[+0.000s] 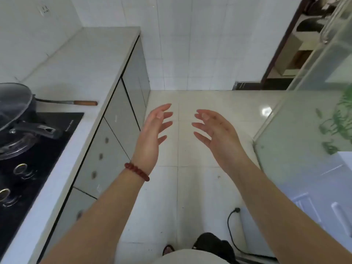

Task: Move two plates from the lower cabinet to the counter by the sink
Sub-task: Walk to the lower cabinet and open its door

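No plates to be seen at this moment; the grey-fronted lower cabinet point(118, 119) on the left stands with its doors closed, so whatever is inside is hidden. Out in front, the left hand point(152, 134) and the right hand point(215, 134) hang in the air above the floor, palms facing each other, well apart, fingers point(165, 114) spread and loosely bent, holding nothing. A dark red bead bracelet point(136, 171) circles the left wrist. Writing now: there is a thin line of pale print on the edge of the black glass hob point(38, 149), too small to read. On the hob sits a dark wok under a glass lid point(13, 103), cut off by the left edge, its wooden-tipped handle point(85, 103) lying out over the pale stone tabletop point(85, 60). White square tiles cover the wall point(190, 44), and a white socket point(43, 10) shows faintly high on the left. The glossy cream floor tiles point(200, 103) catch a bright reflection. On the right, a frosted glass panel with a green leaf pattern point(304, 121) is blurred, and a black cable with a plug point(231, 225) trails across the floor.
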A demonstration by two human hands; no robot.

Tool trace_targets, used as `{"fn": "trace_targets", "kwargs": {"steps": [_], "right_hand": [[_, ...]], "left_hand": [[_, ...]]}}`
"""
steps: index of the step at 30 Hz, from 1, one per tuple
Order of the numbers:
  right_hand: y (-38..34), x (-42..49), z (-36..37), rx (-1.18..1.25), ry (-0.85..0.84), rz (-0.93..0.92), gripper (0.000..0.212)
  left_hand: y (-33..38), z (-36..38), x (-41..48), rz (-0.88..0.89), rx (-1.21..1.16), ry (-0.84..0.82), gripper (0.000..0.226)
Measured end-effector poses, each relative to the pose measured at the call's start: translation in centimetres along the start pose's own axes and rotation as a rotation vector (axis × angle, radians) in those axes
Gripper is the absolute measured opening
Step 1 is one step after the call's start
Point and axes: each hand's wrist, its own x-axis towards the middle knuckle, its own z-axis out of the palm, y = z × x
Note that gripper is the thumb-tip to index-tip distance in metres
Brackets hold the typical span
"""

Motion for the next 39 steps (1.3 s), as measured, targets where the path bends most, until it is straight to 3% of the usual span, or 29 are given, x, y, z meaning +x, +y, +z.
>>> {"fn": "trace_targets", "kwargs": {"steps": [13,22,39], "right_hand": [[-1.1,14.5,-4.6,0.007,0.035,0.04,0.019],[-4.2,25.7,-9.7,-0.014,0.025,0.04,0.042],[-5.1,47.9,-14.0,-0.01,0.127,0.066,0.044]], "left_hand": [[-1.6,5.3,16.2,-0.079,-0.047,-0.038,0.036],[-0.9,11.6,27.8,-0.076,-0.063,-0.058,0.042],[-2.4,16.9,51.5,-0.082,-0.051,-0.196,0.041]]}}
